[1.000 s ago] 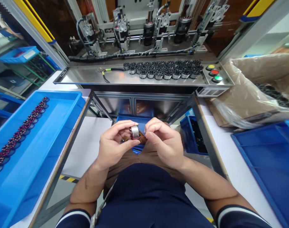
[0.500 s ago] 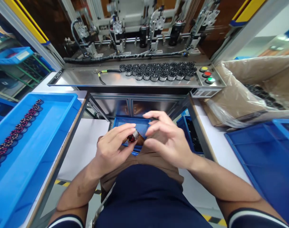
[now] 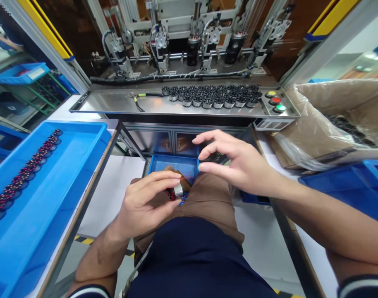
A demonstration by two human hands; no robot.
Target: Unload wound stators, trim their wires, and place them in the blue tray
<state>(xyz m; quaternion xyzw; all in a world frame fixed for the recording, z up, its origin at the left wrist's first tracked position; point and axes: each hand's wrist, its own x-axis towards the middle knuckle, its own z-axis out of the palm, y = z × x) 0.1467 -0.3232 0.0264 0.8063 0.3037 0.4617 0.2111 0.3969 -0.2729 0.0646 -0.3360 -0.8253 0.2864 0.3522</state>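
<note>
Between the thumb and fingers of my left hand (image 3: 148, 200) is a motor stator (image 3: 178, 190), a small cylinder with a silver metal side and dark red wire at one end. My fingers cover part of it. My right hand (image 3: 229, 159) hangs to the right and a little higher, fingers curved and apart, with nothing in it. Below the hands, a blue tray (image 3: 173, 159) sits near my lap, with a piece of brown material (image 3: 185, 182) at its edge. Rows of similar black and silver stators (image 3: 207, 101) stand on the metal ledge ahead.
A blue bin (image 3: 65, 145) on the left holds a line of red-wired parts (image 3: 27, 171). Cutters with yellow-black handles (image 3: 141, 103) lie on the ledge. Push buttons (image 3: 275, 101) sit at its right end. A plastic-lined carton (image 3: 319, 124) and a blue crate (image 3: 340, 186) stand right.
My right hand has moved up and away from the left hand, its fingers still apart. The left hand has dropped slightly, keeping the stator. The whole view has shifted a little.
</note>
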